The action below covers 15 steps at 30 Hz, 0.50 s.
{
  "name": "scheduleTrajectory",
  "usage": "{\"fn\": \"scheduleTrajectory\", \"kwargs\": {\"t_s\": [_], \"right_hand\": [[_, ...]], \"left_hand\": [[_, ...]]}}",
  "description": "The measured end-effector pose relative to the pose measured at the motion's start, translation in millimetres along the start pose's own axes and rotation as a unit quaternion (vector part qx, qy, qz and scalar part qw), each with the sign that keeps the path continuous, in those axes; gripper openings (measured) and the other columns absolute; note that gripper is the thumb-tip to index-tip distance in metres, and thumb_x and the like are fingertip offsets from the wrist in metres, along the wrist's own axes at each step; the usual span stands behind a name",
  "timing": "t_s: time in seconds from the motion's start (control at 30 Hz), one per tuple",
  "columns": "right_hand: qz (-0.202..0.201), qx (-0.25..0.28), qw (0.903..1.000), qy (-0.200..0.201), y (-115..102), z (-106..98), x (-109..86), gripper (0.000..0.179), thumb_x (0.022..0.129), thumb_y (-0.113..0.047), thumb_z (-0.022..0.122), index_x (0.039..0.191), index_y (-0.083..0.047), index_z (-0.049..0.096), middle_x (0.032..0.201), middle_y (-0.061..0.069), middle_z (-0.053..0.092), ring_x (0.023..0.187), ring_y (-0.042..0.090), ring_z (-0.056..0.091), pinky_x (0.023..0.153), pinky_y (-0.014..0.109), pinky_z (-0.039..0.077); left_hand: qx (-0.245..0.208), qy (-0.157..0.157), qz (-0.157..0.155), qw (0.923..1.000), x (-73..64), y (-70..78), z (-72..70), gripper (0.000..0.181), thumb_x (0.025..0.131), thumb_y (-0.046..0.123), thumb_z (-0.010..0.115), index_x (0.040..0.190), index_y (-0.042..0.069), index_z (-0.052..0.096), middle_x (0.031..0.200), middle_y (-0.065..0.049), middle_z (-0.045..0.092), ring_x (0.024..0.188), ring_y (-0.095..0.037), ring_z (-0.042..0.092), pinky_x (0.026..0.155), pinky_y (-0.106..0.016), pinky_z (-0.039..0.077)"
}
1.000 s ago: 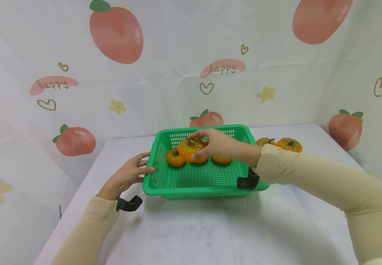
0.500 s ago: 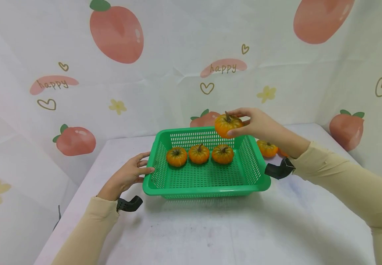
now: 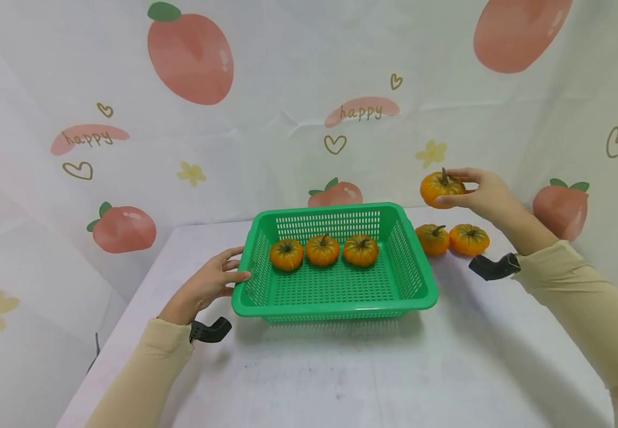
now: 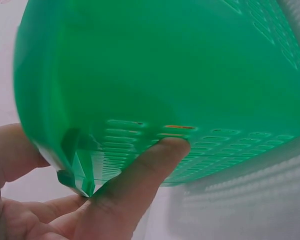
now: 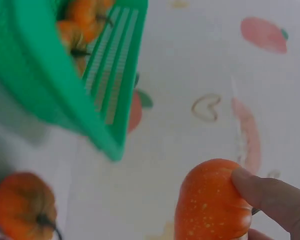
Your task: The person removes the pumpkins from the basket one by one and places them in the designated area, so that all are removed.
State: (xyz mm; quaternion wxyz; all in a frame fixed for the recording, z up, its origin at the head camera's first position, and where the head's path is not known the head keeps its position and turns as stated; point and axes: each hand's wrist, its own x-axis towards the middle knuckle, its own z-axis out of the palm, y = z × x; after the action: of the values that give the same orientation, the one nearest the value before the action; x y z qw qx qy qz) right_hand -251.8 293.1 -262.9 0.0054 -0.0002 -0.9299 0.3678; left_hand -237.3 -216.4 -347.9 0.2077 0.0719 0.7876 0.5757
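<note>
At the left end of the green basket (image 3: 335, 310), the left hand (image 3: 208, 283) grips the rim, digits above and beneath it. Inside the basket: three pumpkins (image 3: 322, 249) in a row. Right of the basket, on the table (image 3: 314, 374): two pumpkins (image 3: 432, 241). Above these: the held pumpkin (image 3: 439, 192), pinched by the right hand (image 3: 489, 193). Status: three inside, three outside. Concealed: some left fingertips, by the basket; the held pumpkin's base, cut off in the right wrist view.
</note>
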Motion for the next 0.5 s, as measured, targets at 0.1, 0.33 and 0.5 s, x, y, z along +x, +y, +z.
{"fn": "scheduleTrajectory", "kwargs": {"t_s": [0.1, 0.33, 0.5], "right_hand": [[0.011, 0.009, 0.9995, 0.027, 21, -7, -0.5, 0.088, 0.085, -0.049, 0.07, 0.152, -0.01, 0.029, 0.153, 0.029, 0.025, 0.134, 0.052, 0.025, 0.105, 0.068, 0.028], [0.045, 0.016, 0.9951, 0.086, 68, -15, -7.4, 0.094, 0.084, -0.053, 0.069, 0.153, -0.007, 0.025, 0.155, 0.03, 0.02, 0.133, 0.054, 0.026, 0.102, 0.07, 0.029], [0.065, 0.008, 0.9899, 0.125, 97, -17, -10.7, 0.09, 0.086, -0.051, 0.067, 0.152, -0.007, 0.026, 0.153, 0.032, 0.022, 0.132, 0.055, 0.027, 0.102, 0.068, 0.029]], "left_hand": [[0.003, 0.001, 0.001, 1.0, 0.1, 1.0, -0.2, 0.077, 0.096, 0.009, 0.059, 0.155, 0.006, 0.01, 0.15, -0.029, 0.032, 0.101, -0.022, 0.065, 0.085, -0.042, 0.057], [0.002, 0.001, -0.002, 1.0, -0.3, 1.3, 0.1, 0.076, 0.096, 0.009, 0.058, 0.155, 0.006, 0.01, 0.15, -0.029, 0.032, 0.102, -0.022, 0.064, 0.085, -0.042, 0.057], [0.0, 0.002, -0.002, 1.0, -0.5, 0.4, 0.6, 0.077, 0.096, 0.009, 0.059, 0.155, 0.006, 0.01, 0.149, -0.029, 0.033, 0.102, -0.023, 0.064, 0.085, -0.043, 0.057]]}}
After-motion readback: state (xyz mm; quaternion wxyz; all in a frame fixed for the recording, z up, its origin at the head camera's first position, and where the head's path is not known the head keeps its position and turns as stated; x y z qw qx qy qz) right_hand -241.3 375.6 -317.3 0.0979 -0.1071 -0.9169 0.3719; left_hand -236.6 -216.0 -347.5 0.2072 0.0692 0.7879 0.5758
